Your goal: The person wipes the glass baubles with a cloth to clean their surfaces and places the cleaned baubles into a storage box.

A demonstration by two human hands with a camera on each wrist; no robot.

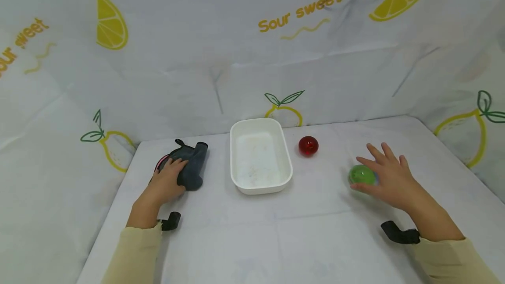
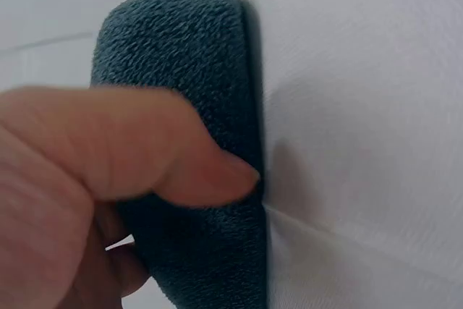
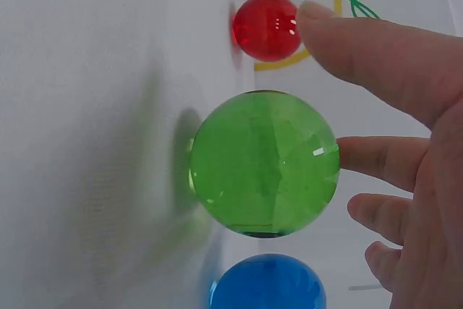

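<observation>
My left hand [image 1: 167,184] lies over a dark blue-grey plush bundle [image 1: 195,168], which has a black loop and a pink edge. In the left wrist view, the thumb passes in front of the bundle's fuzzy side [image 2: 170,34], and its far side is hidden. Around a clear green ball [image 1: 362,174], my right hand [image 1: 388,183] is spread with its thumb on the near side and its fingers beyond. The right wrist view shows a gap between thumb and green ball [image 3: 264,164]. A blue ball [image 3: 268,284] sits close by, mostly covered by the hand in the head view.
A white rectangular tray [image 1: 260,189] stands between the hands near the back of the white-covered table. Just right of it rests a red ball [image 1: 308,146]. A lemon-printed cloth [image 1: 177,56] hangs behind the table and along both sides.
</observation>
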